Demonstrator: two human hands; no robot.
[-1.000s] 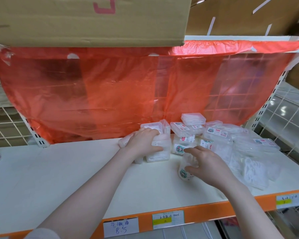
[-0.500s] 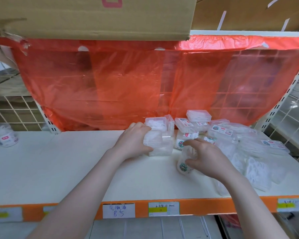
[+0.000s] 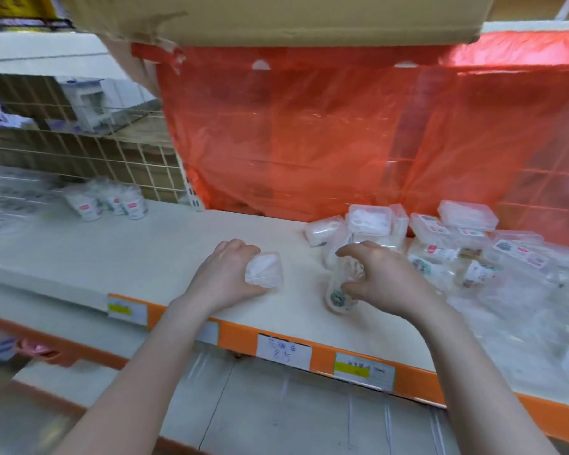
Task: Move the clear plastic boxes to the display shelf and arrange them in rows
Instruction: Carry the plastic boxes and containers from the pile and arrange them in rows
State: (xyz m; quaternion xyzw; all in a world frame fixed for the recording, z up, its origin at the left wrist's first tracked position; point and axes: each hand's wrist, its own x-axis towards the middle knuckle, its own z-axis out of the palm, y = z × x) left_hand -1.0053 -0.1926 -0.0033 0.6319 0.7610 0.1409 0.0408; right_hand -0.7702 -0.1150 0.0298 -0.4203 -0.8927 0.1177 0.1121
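My left hand [image 3: 228, 274] grips a small clear plastic box [image 3: 265, 270] with white contents, held low over the white display shelf [image 3: 165, 251] near its front edge. My right hand [image 3: 380, 277] curls around a clear round container [image 3: 340, 290] with a printed label, lying on its side on the shelf. Behind it, a loose pile of several clear boxes [image 3: 372, 221] sits at the shelf's back right, some stacked, some tilted.
A red plastic sheet [image 3: 342, 133] hangs behind the shelf under a cardboard box [image 3: 276, 18]. Small labelled round tubs [image 3: 112, 200] stand at the far left. Clear plastic bags [image 3: 523, 307] cover the shelf's right side. Price tags [image 3: 284, 351] line the orange front edge.
My left hand has pulled one clear box out of the pile, leftward and toward the shelf's front. My right hand stays on the round container. The view has swung left.
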